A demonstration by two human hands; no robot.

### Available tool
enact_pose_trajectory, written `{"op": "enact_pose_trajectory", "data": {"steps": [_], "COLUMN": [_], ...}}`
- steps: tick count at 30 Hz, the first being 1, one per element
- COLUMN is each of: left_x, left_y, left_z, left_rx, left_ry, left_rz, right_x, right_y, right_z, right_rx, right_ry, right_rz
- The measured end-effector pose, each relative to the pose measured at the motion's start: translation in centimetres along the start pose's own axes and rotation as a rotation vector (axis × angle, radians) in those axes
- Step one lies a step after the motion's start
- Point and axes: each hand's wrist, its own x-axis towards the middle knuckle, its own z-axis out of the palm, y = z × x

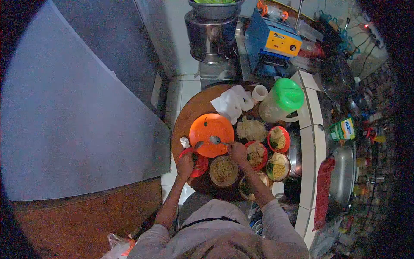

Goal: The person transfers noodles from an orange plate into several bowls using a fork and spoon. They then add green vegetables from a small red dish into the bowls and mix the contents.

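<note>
My right hand [238, 154] is closed round the handle of a metal spoon [214, 140], whose head is over the orange plate [211, 123]. A few green bits and scraps lie on that plate. My left hand [185, 164] grips the left side of a red bowl [200, 167], just below the plate. The dark head of a second utensil [199, 144] shows at the plate's lower left edge; what holds its handle is hidden. Between my forearms stands a round bowl of pale brownish food [224, 171].
Right of the plate are several bowls of noodles and greens, including a red bowl [278, 139] and a clear bowl [277, 167]. A green-lidded jug [289, 96], a white cup [259, 93] and tissues [232, 103] stand behind. A tiled ledge [307, 172] borders the round table.
</note>
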Motion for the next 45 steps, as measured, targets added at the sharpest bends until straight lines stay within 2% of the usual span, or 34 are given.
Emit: {"op": "enact_pose_trajectory", "data": {"steps": [3,5,6,8,9,10,11,12,14,16,18,19,20,21,25,27,29,30,31,32,33,35,37,39,44,45], "left_x": [-0.3,-0.3,-0.1,-0.4,-0.4,-0.4,-0.5,-0.2,-0.5,-0.5,-0.5,-0.4,-0.3,-0.3,0.1,-0.1,-0.4,-0.5,-0.7,-1.0,-1.1,-1.1,-1.3,-1.3,-2.0,-2.1], "left_y": [0.2,0.3,0.8,2.0,2.6,0.3,-3.9,-4.1,-4.4,-3.7,-3.8,-3.3,-2.6,-2.4,-1.3,-0.3,0.5,0.7,0.4,-0.4,-1.2,-2.2,-1.7,0.1,-0.5,-0.5], "left_z": [0.0,0.0,-0.5,-1.3,-1.8,0.5,4.7,5.0,5.7,5.4,5.5,5.0,4.1,3.8,2.8,2.1,1.2,1.0,1.3,2.0,2.4,2.6,2.0,-0.1,0.6,0.7], "left_rx": [-0.027,0.022,0.071,0.090,0.108,0.108,-0.004,-0.115,-0.150,-0.185,-0.072,-0.074,-0.094,-0.112,-0.108,-0.115,-0.074,-0.034,-0.034,0.090,0.216,0.165,0.111,0.159,0.164,0.168], "left_ry": [-0.054,-0.118,-0.184,-0.181,-0.180,-0.177,-0.074,0.028,0.052,0.073,0.134,0.132,0.039,-0.053,0.006,-0.038,0.010,0.056,0.058,0.035,0.011,0.052,0.092,-0.116,-0.007,0.016], "left_rz": [-0.061,-0.083,-0.103,-0.130,-0.159,-0.159,-0.064,0.030,-0.021,-0.071,0.083,0.086,0.000,-0.086,-0.024,-0.151,-0.123,-0.093,-0.091,-0.107,-0.123,-0.073,-0.022,-0.234,-0.191,-0.176], "right_x": [0.4,0.7,0.7,0.6,0.7,1.2,1.5,1.6,1.7,2.6,2.7,2.5,2.4,2.6,2.9,3.2,3.9,3.5,4.3,7.0,4.8,4.6,3.1,2.8,1.7,2.7], "right_y": [1.0,1.2,1.1,1.0,1.3,1.8,2.3,2.5,3.2,6.2,6.7,5.5,4.5,4.2,4.0,4.3,4.5,9.3,13.1,13.7,13.6,6.8,3.5,3.2,2.5,7.0], "right_z": [1.0,1.3,1.4,1.7,2.2,3.0,3.7,4.1,4.7,7.8,8.0,6.9,6.1,5.9,5.8,6.5,7.4,11.8,16.0,20.6,16.9,9.7,4.5,3.6,1.0,6.3], "right_rx": [-0.069,-0.156,-0.156,-0.163,-0.164,-0.169,-0.174,-0.175,-0.099,-0.104,-0.112,-0.206,-0.296,-0.297,-0.280,-0.305,-0.264,-0.264,0.020,0.304,0.304,0.048,0.085,0.124,0.026,0.024], "right_ry": [0.048,-0.103,-0.101,0.076,0.079,0.059,0.039,0.039,0.256,0.295,0.337,0.183,0.027,0.028,-0.109,-0.141,-0.350,-0.349,-0.327,-0.301,-0.299,-0.307,-0.316,-0.323,-0.220,-0.219], "right_rz": [-0.058,0.025,0.023,-0.074,-0.076,-0.079,-0.083,-0.087,-0.321,-0.392,-0.458,-0.426,-0.390,-0.388,-0.288,-0.280,-0.173,-0.174,-0.138,-0.102,-0.104,-0.186,-0.163,-0.137,-0.212,-0.213]}}
